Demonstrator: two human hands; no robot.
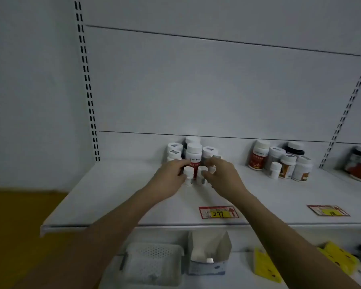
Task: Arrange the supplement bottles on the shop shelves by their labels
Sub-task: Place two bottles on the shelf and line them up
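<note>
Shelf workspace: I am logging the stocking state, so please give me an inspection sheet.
Surface: white shelf, two red price tags near its front edge.
Job's things: left bottle cluster at the back panel; right bottle cluster apart from it.
Clutter: on the lower shelf, a white basket, an open carton, yellow packs.
Grips: left hand holds a small white bottle; right hand holds another.
Cables: nothing seen.
Surroundings: slotted uprights, brown floor.

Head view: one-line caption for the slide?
Both hands, left hand and right hand, grip small white bottles in front of a red-labelled bottle on the white shelf.
</note>
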